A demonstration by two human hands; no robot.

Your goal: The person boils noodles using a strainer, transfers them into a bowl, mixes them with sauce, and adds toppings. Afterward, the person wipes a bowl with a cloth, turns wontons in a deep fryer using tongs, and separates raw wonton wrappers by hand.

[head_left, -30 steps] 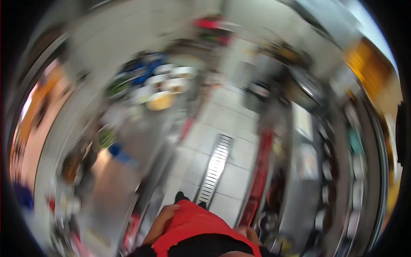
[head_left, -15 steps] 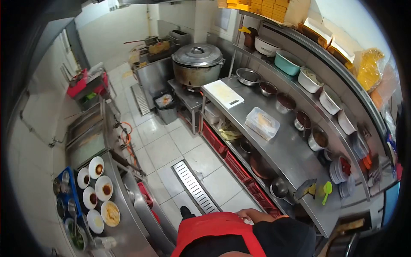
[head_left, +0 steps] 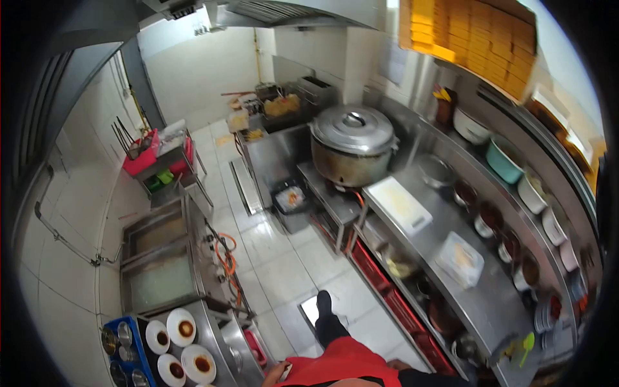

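Left hand (head_left: 276, 374) low at the bottom edge, beside the red apron (head_left: 342, 364); something small and pale sits at the fingers, grip cannot be told. Right hand hidden behind the apron, only a sliver of wrist showing. Nearest the left hand: white plates (head_left: 187, 351) with dark sauce on the near end of the left counter (head_left: 216, 322). One shoe (head_left: 324, 302) forward on the tiled floor. Right counter (head_left: 477, 303): clear lidded box (head_left: 459, 259) mid-edge, white cutting board (head_left: 403, 205) beyond, big lidded pot (head_left: 353, 151) at the far end.
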